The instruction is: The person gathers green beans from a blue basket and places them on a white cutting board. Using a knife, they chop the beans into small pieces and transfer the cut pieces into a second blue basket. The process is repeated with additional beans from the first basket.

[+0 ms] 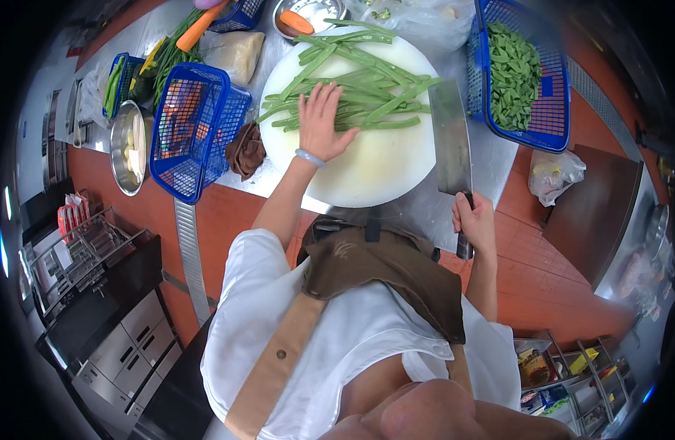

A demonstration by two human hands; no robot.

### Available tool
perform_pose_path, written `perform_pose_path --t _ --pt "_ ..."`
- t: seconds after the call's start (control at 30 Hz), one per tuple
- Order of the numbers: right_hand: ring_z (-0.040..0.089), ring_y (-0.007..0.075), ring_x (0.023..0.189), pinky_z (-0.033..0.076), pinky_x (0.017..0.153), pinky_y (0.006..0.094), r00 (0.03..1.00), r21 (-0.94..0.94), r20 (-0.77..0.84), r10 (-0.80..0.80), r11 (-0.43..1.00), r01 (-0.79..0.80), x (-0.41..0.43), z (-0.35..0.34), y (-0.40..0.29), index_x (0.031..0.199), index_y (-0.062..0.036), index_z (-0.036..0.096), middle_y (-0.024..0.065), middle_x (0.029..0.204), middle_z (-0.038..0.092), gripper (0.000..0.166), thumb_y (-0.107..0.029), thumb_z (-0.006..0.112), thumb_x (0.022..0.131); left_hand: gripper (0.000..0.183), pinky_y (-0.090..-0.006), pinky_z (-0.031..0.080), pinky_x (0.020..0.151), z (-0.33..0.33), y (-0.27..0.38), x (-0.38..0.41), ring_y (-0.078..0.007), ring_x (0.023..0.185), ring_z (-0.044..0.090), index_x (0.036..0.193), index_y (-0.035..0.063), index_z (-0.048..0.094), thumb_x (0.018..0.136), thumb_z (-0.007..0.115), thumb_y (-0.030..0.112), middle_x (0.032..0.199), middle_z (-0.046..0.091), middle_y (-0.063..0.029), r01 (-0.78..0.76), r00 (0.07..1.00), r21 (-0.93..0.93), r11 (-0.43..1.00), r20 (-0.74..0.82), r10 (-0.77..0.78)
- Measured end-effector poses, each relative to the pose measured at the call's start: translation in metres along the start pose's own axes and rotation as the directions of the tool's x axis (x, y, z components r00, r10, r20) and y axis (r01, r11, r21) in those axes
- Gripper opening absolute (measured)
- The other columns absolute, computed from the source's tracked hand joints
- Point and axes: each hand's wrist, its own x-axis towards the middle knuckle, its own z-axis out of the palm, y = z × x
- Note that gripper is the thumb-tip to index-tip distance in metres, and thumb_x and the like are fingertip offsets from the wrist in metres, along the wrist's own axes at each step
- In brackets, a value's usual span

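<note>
Long flat green beans [365, 96] lie in a loose pile on a round white cutting board [370, 165]. My left hand [322, 121] rests palm down on the pile's left part, its fingers slightly apart. At the board's right edge, my right hand [475, 220] grips the black handle of a Chinese cleaver [452, 140]; the broad blade points away from me beside the bean ends. Further right, a blue plastic basket [554, 129] holds many cut green bean pieces [513, 77].
Left of the board are a brown cloth [247, 151], an upright blue basket [189, 132], a steel bowl with pale peeled pieces [117, 159] and a wrapped package [236, 55]. Behind it stands a steel bowl with a carrot piece [296, 22], near a clear plastic bag [425, 25].
</note>
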Motion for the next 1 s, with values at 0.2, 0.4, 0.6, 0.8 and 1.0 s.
perform_pose_path --t 0.2,0.4,0.6,0.8,1.0 --pt "0.049 0.0067 0.048 0.041 0.043 0.0256 1.000 -0.028 0.007 0.025 0.999 -0.025 -0.007 0.001 0.009 0.087 0.0001 0.055 0.0020 0.068 0.054 0.024 -0.018 0.057 0.102 0.089 -0.0640 0.023 0.113 -0.022 -0.044 -0.044 -0.0381 0.133 0.040 0.141 0.0073 0.049 0.068 0.081 0.048 0.141 0.048 -0.0130 0.159 0.983 0.055 0.986 0.080 -0.163" --pt "0.050 0.0072 0.048 0.039 0.042 0.0259 0.994 -0.176 0.105 0.012 0.984 0.007 -0.009 0.003 0.007 0.083 -0.0013 0.056 -0.0004 0.061 0.052 0.025 -0.018 0.057 0.102 0.104 -0.0512 0.031 0.107 -0.028 -0.045 -0.020 -0.0345 0.128 0.046 0.137 0.0059 0.050 0.060 0.082 0.068 0.138 0.052 -0.0140 0.102 0.973 0.200 0.974 0.186 -0.140" --pt "0.049 0.0068 0.043 0.039 0.041 0.0271 0.934 -0.559 0.325 -0.147 0.767 0.316 0.026 -0.002 -0.017 0.079 -0.0031 0.054 -0.0025 0.057 0.050 0.028 -0.020 0.056 0.101 0.098 -0.0492 0.038 0.100 -0.014 -0.052 -0.013 -0.0337 0.122 0.049 0.140 0.0086 0.048 0.064 0.083 0.061 0.131 0.056 -0.0113 0.099 0.961 0.099 0.990 0.247 -0.121" --pt "0.054 0.0167 0.043 0.042 0.045 0.0375 0.950 -0.592 0.269 -0.162 0.750 0.295 0.065 0.011 -0.072 0.079 0.0027 0.058 0.0084 0.053 0.052 0.023 -0.014 0.055 0.094 0.076 -0.0457 0.041 0.095 -0.007 -0.053 -0.026 -0.0310 0.113 0.052 0.143 0.0170 0.050 0.078 0.079 0.043 0.122 0.059 -0.0081 0.028 0.975 0.010 1.000 0.221 -0.030" --pt "0.049 0.0089 0.042 0.039 0.040 0.0281 0.950 -0.580 0.279 -0.139 0.764 0.283 0.082 0.023 -0.072 0.079 -0.0021 0.054 -0.0008 0.055 0.050 0.024 -0.017 0.054 0.099 0.065 -0.0440 0.046 0.088 -0.011 -0.047 -0.042 -0.0329 0.102 0.054 0.143 0.0153 0.050 0.084 0.074 0.027 0.115 0.059 -0.0103 -0.026 0.974 -0.057 0.998 0.225 0.038"
